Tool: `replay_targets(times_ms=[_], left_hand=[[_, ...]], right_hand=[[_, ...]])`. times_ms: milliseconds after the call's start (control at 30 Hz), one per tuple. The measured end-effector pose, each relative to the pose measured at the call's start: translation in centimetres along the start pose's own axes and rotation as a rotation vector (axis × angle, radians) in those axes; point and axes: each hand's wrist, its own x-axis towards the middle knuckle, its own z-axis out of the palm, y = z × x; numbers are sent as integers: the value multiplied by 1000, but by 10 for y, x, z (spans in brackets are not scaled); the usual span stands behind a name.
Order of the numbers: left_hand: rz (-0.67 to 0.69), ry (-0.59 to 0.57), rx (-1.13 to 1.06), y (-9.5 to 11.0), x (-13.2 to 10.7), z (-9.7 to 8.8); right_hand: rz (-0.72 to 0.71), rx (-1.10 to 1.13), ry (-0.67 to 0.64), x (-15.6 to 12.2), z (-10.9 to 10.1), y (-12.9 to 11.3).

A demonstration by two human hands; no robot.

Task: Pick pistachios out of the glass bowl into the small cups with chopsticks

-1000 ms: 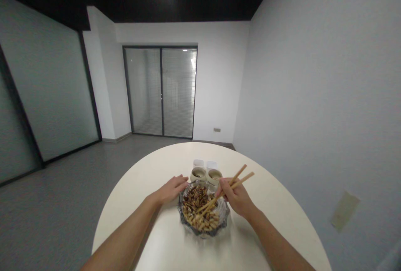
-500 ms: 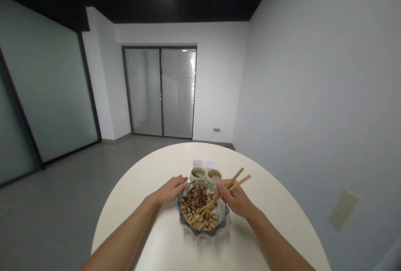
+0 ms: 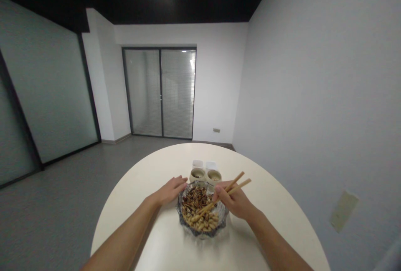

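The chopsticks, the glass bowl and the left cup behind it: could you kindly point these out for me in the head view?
Chopsticks (image 3: 235, 180): head view, upper stick, near its free end.
Glass bowl (image 3: 200, 233): head view, near rim.
Left cup (image 3: 196, 179): head view, front wall.

No words, labels, brands, numbers or signs can be read anywhere in this view. The small white containers (image 3: 202, 164) behind the glass bowl (image 3: 179, 216) on the counter (image 3: 150, 170) carry no legible marking, and the pale rectangular plate (image 3: 344, 211) on the right-hand wall (image 3: 297, 95) shows none either.
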Motion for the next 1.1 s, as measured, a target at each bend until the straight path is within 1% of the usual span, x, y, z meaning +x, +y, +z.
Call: replay_targets(times_ms=[167,333,433,600,667,933,1100], left_hand=[[-8,3,-11,0,-1,0],[6,-14,3,2,-2,0],[4,-9,1,1,-2,0],[5,-3,-1,-2,0,0],[3,-8,0,-2,0,0],[-11,2,-6,-1,0,1],[5,-5,-7,-1,0,0]], right_hand=[[81,86,59,-1,0,6],[168,124,112,-2,-2,12],[158,131,116,-2,-1,12],[73,180,87,1,-1,7],[64,185,77,2,-1,5],[108,188,46,-1,1,8],[137,175,43,-2,2,12]])
